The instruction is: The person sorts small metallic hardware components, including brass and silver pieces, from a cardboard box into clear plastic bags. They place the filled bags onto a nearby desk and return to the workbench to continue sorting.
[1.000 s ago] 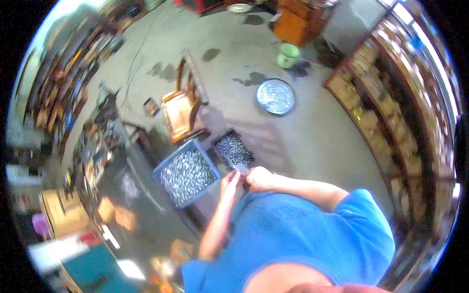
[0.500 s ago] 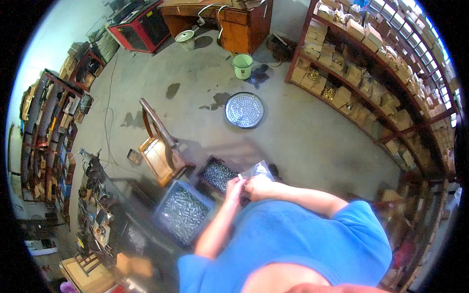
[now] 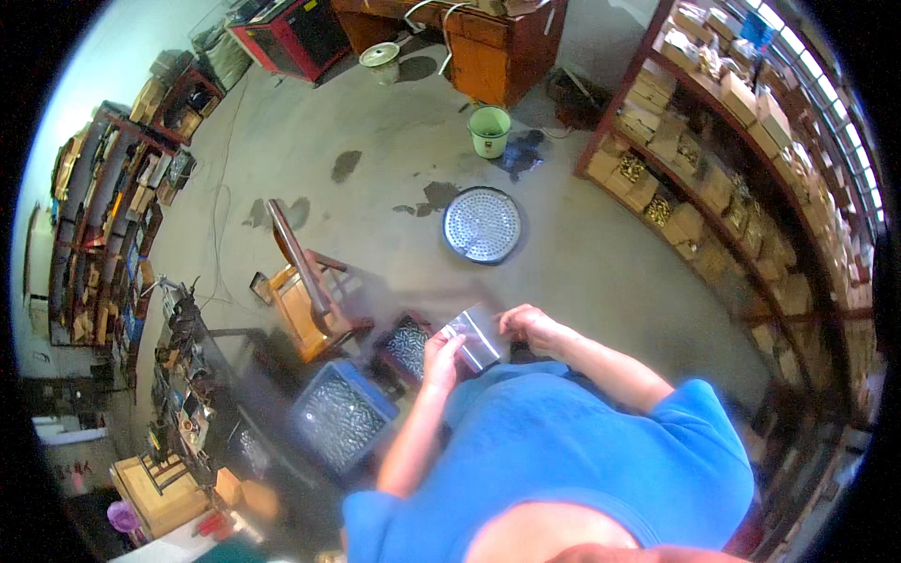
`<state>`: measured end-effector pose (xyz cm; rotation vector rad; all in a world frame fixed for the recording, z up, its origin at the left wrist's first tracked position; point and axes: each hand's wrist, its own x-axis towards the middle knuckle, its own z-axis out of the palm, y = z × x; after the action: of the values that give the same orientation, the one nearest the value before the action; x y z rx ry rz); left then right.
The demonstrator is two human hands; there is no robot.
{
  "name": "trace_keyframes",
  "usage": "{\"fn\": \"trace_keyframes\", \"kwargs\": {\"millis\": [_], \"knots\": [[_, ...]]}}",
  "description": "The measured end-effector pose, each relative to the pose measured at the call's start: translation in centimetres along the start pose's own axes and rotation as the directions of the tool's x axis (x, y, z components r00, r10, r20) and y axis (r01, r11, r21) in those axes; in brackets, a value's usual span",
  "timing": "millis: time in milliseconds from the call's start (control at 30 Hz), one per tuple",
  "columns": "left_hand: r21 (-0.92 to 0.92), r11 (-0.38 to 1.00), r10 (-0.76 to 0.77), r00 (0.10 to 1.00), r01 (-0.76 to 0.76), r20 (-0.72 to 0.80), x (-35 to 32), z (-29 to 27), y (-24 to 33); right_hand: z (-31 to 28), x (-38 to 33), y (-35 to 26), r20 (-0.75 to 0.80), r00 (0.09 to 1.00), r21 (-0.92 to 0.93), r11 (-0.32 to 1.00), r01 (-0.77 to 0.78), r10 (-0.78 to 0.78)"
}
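Note:
My left hand (image 3: 443,358) is closed on a clear plastic bag (image 3: 479,349), pinching it by its left edge. The bag is flat, with a white stripe across it and shiny glare. My right hand (image 3: 533,328) hovers just right of the bag, apart from it, its fingers bent but spaced, with nothing visible in them. Below the bag and to its left is a dark red bin (image 3: 405,349) of small metal pieces. Beside that stands a blue crate (image 3: 380,402) filled with similar shiny metal parts.
A wooden chair (image 3: 305,310) stands left of the bins. Ahead on the floor lie a round perforated tray (image 3: 481,225) and a green bucket (image 3: 489,133). Shelves of cardboard boxes (image 3: 676,141) line the right; a cluttered workbench (image 3: 188,413) runs along the left.
My right hand has come off the bag and moved right. The left hand keeps hold, and the bag now lies spread more openly. The view has shifted slightly.

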<state>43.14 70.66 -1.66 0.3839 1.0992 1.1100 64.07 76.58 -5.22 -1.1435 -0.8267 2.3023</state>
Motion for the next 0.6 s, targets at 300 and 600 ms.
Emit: {"fn": "trace_keyframes", "kwargs": {"millis": [300, 600], "knots": [[0.063, 0.998, -0.023, 0.996, 0.028, -0.087, 10.6, -4.7, 7.2, 0.4, 12.0, -8.0, 0.143, 0.988, 0.053, 0.996, -0.069, 0.06], [0.207, 0.978, -0.042, 0.998, 0.033, 0.041, 25.9, -11.8, 18.6, 4.6, 28.2, -21.2, -0.079, 0.993, -0.367, 0.929, 0.058, -0.093]]}}
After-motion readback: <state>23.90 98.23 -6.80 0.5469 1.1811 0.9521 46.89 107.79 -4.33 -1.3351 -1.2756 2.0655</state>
